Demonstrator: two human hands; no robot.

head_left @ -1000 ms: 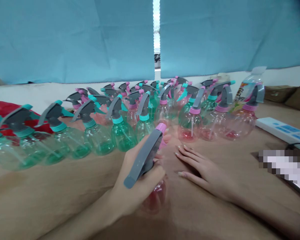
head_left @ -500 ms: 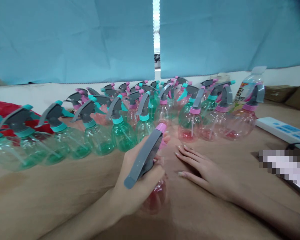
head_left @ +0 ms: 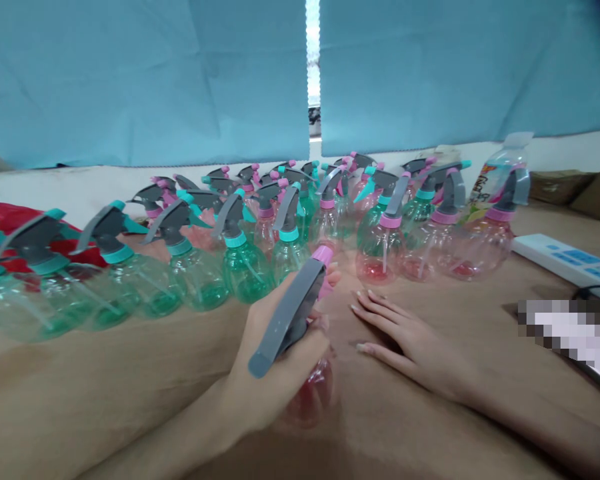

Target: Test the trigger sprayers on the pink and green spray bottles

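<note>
Head view: left hand (head_left: 297, 363) closed round the neck of a pink spray bottle (head_left: 314, 395), near side of the counter (head_left: 105, 393), roughly mid-scene. Grey lever on top; pink nozzle points far and slightly right. Finger placement at the trigger partly hidden behind the lever; base appears to rest on the counter, though the blur there leaves some doubt. Right hand (head_left: 407, 333) lies palm down on the counter just right of that bottle, holding nothing, fingers a little apart. Row of green spray bottles (head_left: 247, 273) runs along the left, teal collars, dip tubes showing through. Three pink-collared bottles (head_left: 379, 257) stand to the right, beyond the right hand; mixed pink and teal ones crowd behind. Far right: labelled clear bottle (head_left: 495, 175). Nearer on the right, a white device (head_left: 570, 259) with blue markings. Red material (head_left: 17, 220) far left; blue cloth (head_left: 130, 80) hangs at the far side.
</note>
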